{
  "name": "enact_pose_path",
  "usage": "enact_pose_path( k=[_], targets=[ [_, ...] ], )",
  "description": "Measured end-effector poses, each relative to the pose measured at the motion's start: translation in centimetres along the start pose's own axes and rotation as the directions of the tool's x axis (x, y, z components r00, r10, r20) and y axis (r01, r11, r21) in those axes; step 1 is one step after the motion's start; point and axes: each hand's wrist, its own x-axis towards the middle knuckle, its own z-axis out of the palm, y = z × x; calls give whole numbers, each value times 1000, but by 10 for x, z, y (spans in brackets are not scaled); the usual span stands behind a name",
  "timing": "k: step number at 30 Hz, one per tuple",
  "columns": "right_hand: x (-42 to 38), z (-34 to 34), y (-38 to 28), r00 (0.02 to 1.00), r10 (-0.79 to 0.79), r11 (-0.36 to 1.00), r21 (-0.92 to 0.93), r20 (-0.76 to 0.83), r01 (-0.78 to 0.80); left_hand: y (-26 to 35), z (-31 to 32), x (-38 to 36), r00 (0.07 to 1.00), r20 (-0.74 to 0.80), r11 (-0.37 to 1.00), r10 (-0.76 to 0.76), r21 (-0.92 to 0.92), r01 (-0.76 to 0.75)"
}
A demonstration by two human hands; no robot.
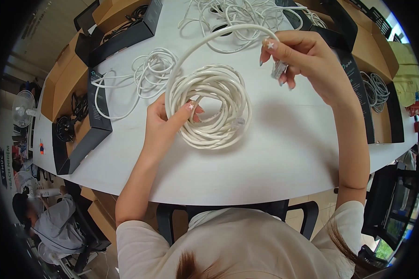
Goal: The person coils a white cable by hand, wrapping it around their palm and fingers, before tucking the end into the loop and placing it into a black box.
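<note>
My left hand is closed round the left side of a coiled white cable, its thumb lying over the loops and fingertips showing in the coil's hole. A clear connector rests on the coil's lower right. From the coil, a loose length arcs up and over to my right hand, which pinches it between thumb and fingers. A clear plug at that end hangs just below the right thumb, among the fingers.
A loosely looped white cable lies left of the coil, and a tangled white pile lies beyond it. Open boxes with cables stand at left and right. A seated person is at lower left.
</note>
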Motion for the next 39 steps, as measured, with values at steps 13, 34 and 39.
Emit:
enact_pose_path(
  k=[13, 34, 39],
  targets=[
    [-3, 30, 7, 989, -145, 989, -32, -3, 145, -3, 5, -3, 994, -36, 992, 106, 79, -103],
    [-17, 58, 11, 792, -589, 792, -308, -160, 527, -16, 2, -6, 644, -139, 637, 752, 401, -658],
    [-19, 52, 9, 781, -624, 731, -382, -36, 566, -14, 1, -7, 604, -87, 576, 792, 435, -692]
  ],
)
